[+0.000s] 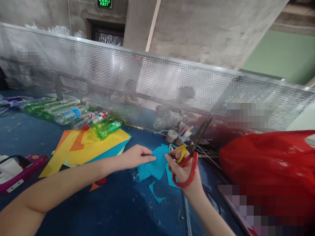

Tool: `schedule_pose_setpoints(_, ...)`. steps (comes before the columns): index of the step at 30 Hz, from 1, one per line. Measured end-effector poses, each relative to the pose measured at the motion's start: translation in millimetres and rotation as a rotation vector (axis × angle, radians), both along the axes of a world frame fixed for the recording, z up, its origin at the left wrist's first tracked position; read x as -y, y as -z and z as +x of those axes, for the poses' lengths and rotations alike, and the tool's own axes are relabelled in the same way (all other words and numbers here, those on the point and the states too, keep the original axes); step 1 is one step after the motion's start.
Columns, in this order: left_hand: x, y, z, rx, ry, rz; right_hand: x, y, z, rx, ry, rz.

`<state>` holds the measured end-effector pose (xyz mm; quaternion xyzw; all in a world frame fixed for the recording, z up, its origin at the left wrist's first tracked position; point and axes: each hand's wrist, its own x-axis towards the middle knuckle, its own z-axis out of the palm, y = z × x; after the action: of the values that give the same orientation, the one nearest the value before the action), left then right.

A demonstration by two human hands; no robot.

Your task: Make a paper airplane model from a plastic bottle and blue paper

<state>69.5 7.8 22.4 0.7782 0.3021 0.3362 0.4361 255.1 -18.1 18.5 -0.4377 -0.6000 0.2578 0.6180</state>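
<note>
**Blue paper piece in the middle, craft clutter on every side**

So, head view, the only one. The left hand pinches the near-left edge of the blue paper piece, thumb against fingers. The right hand is curled round the red-and-yellow scissors, thumb up at the paper's right edge; blades point away from the paper, up and to the right.

Stuff in the way: a clear plastic thing pokes out just left of and below the paper, mostly hidden, can't tell its full shape. A curved blue offcut lies just below the paper, on the near side. Left of it there's a stack of coloured sheets, with a row of plastic bottles beyond, and a purple power strip at far left. Behind the paper, slightly right, sit little tubs at the foot of a perforated metal screen. A big red bag fills the area well to its right.
</note>
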Motion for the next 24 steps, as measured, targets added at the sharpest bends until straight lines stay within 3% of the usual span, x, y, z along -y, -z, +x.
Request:
schedule_pose_setpoints(5, 1, -0.6, 1, 0.026, 0.012, -0.018, 1, -0.4, 0, 0.020, -0.016, -0.003)
schedule_pose_setpoints(11, 8, -2.4, 2, 0.149, 0.178, -0.520, 2, -4.0, 2, 0.092, 0.034, -0.001)
schedule_pose_setpoints(13, 10, -1.1, 3, 0.175, 0.201, -0.599, 0, -4.4, 4, 0.110, 0.063, 0.009)
schedule_pose_setpoints(24, 8, 4.0, 7, 0.284, 0.124, -0.692, -6, -5.6, 14, 0.066, 0.061, 0.078)
